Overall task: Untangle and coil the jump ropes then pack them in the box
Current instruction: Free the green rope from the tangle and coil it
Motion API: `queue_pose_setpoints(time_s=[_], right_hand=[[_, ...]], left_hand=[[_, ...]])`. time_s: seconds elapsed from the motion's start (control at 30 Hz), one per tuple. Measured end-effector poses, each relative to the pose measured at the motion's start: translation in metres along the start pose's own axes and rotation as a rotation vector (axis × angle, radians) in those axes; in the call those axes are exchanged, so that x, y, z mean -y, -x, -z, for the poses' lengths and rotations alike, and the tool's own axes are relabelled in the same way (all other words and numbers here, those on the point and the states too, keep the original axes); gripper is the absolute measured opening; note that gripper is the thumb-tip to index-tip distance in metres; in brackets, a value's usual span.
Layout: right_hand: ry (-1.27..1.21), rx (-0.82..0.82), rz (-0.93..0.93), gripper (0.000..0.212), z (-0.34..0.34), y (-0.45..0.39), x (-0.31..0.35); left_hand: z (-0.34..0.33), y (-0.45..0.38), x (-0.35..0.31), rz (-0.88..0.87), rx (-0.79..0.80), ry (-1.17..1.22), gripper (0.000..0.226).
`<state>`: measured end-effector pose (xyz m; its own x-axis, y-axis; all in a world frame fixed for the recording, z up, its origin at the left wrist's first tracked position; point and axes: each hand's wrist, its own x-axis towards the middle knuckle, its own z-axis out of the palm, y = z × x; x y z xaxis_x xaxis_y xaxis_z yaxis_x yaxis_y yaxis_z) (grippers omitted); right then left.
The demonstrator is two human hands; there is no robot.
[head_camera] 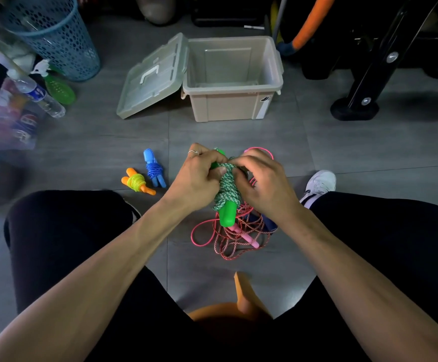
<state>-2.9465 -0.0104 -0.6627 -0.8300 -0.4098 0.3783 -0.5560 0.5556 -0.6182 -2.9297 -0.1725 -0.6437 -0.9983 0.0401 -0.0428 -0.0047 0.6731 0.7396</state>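
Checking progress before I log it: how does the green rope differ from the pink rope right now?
The green rope is wound tightly round its green handles, while the pink rope lies in a loose tangle. The green rope is held up by the left hand and right hand; the pink rope rests on the floor. Neither is in the box yet.

A grey tiled floor (343, 152) is seen, and on it an open beige box (232, 105), its lid (150, 77) leaned beside; two coiled ropes, blue (154, 169) and orange-handled (137, 182), are laid nearby, a pink-red tangle (228, 241) closer in.
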Motion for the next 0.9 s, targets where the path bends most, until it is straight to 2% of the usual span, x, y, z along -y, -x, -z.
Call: queue_pose_setpoints(time_s=[0.2, 0.3, 0.33, 0.5, 0.67, 0.8, 0.9], right_hand=[[-0.001, 0.085, -0.174, 0.007, -0.002, -0.008, -0.005], [0.003, 0.134, -0.172, 0.021, 0.002, -0.009, -0.001], [-0.006, 0.147, -0.163, 0.024, 0.004, -0.009, 0.0], [-0.118, 0.206, -0.142, 0.009, 0.011, -0.004, 0.002], [-0.296, 0.162, -0.378, 0.015, 0.002, 0.004, 0.009], [-0.361, 0.124, -0.563, 0.018, -0.004, 0.0, 0.011], [-0.369, 0.065, -0.619, 0.017, -0.003, -0.003, 0.008]], left_hand=[[-0.011, 0.007, 0.0, 0.027, -0.141, -0.032, 0.019], [-0.015, 0.01, -0.002, 0.012, -0.156, -0.012, 0.016], [-0.016, 0.01, -0.003, 0.027, -0.169, 0.016, 0.015], [-0.007, 0.008, -0.004, 0.112, -0.196, 0.236, 0.02], [-0.001, 0.003, -0.008, 0.175, -0.17, 0.41, 0.025], [-0.006, 0.007, -0.012, -0.052, -0.26, 0.137, 0.021], [-0.007, 0.008, -0.01, -0.212, -0.246, 0.014, 0.012]])
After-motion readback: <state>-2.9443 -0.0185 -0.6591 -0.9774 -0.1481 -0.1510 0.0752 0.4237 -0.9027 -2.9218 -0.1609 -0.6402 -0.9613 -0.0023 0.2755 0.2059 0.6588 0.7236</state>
